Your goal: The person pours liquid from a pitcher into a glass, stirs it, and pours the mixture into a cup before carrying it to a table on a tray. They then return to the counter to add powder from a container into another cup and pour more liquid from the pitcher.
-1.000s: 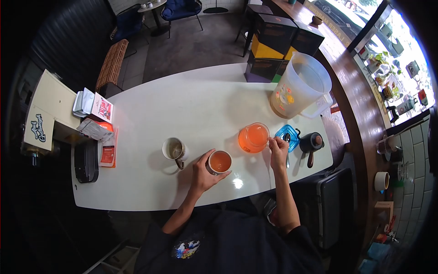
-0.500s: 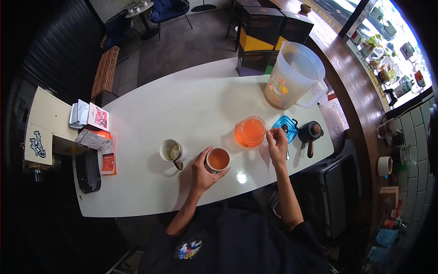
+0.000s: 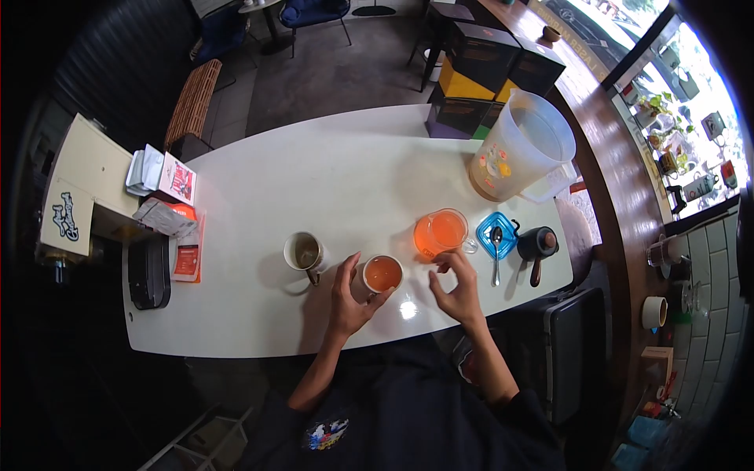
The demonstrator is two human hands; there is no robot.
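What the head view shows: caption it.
Left hand around a cup of orange liquid, right hand by a glass jug.

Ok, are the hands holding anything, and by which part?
The left hand holds the cup of orange liquid by its outer wall, on the left and near sides; the right hand holds nothing.

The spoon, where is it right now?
In the head view, the spoon lies toward the right, its bowl on the blue dish and its handle pointing toward the person, between the glass jug and the small dark pot.
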